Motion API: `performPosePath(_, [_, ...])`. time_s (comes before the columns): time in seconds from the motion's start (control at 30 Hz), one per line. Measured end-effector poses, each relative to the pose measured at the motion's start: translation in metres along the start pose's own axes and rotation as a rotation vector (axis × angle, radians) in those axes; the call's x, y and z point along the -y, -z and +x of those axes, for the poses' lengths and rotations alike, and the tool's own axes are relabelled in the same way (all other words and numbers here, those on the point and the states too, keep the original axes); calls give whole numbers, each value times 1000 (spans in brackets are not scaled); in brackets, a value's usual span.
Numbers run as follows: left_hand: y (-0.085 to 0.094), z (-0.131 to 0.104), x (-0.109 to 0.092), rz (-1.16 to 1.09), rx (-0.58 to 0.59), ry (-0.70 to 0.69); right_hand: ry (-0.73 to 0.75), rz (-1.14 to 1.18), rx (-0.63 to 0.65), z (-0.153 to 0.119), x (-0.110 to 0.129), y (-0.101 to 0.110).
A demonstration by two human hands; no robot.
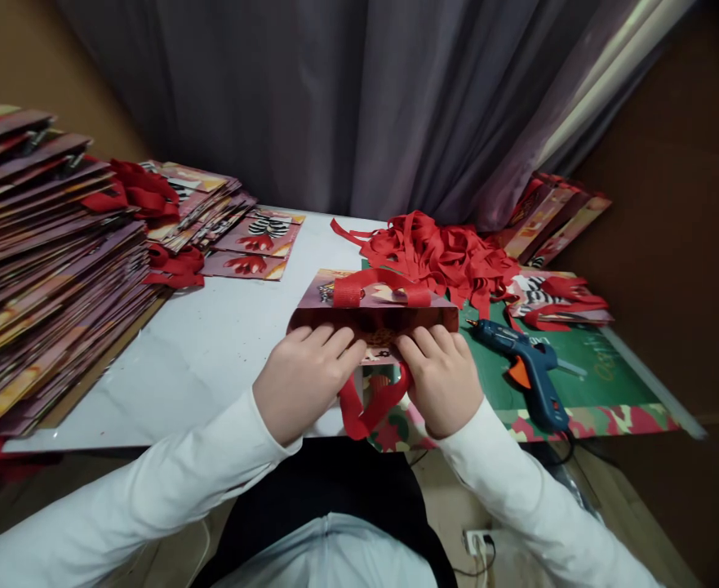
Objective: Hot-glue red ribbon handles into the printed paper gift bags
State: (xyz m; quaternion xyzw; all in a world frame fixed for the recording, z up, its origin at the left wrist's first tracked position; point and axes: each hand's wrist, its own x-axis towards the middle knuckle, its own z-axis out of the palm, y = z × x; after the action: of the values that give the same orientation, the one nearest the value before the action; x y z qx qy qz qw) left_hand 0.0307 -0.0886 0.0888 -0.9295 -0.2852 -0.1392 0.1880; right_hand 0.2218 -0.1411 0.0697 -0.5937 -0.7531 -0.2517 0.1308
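Note:
A printed paper gift bag (310, 287) stands at the table's front edge with its mouth open toward me. A red ribbon handle (383, 287) lies over its far side, and another red ribbon handle (368, 416) hangs from its near side. My left hand (310, 371) grips the near rim at the left, fingers curled over into the mouth. Along the same rim at the right, my right hand (441, 376) holds on in the same way. Both sets of fingertips are hidden inside the bag.
A blue glue gun (536, 367) lies on a green board (604, 384) at the right. Behind is a heap of red ribbons (438, 253). Tall stacks of flat bags (53, 278) fill the left. More bags (555, 216) stand at the back right, before a grey curtain (310, 98).

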Motion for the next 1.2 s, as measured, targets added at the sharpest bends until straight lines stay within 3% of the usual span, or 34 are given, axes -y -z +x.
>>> performPosePath(0.23, [-3,-8,11,7,-194,-76,13,-38,-61,-10,-5,3])
performPosePath(0.43, [2,-16,9,-17,-285,-152,27,10,-82,-18,-11,11])
performPosePath(0.73, [-1,-33,1,-82,-435,-211,118,214,-475,-44,-17,1])
performPosePath(1.03, [5,-56,-1,-144,-359,-152,176,209,-502,-58,-13,5])
performPosePath(1.2, [6,-60,2,-98,-373,-183,221,198,-446,-58,-13,14])
